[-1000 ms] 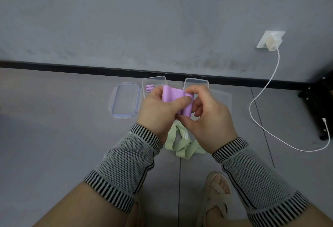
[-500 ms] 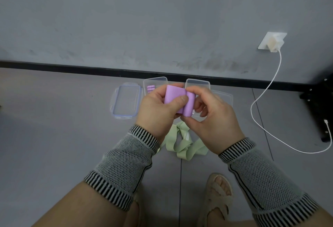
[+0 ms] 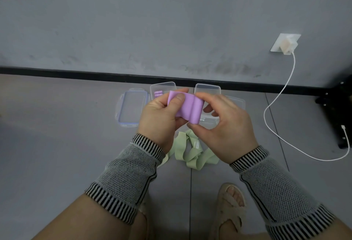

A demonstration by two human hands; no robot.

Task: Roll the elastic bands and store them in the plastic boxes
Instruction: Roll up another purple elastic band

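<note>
Band [image 3: 187, 109] — purple — pinched between both hands [image 3: 192, 117].

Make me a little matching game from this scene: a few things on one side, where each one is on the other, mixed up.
Things:
1. purple band
2. green band
3. blue-rimmed lid
4. charger

Places:
A. plugged in at the wall socket
B. loose on the floor below the hands
C. flat on the floor, left of the boxes
D. held between both hands

Pairs: 1-D, 2-B, 3-C, 4-A

purple band [image 3: 187, 109], green band [image 3: 190, 152], striped sleeves [image 3: 131, 176]
</note>
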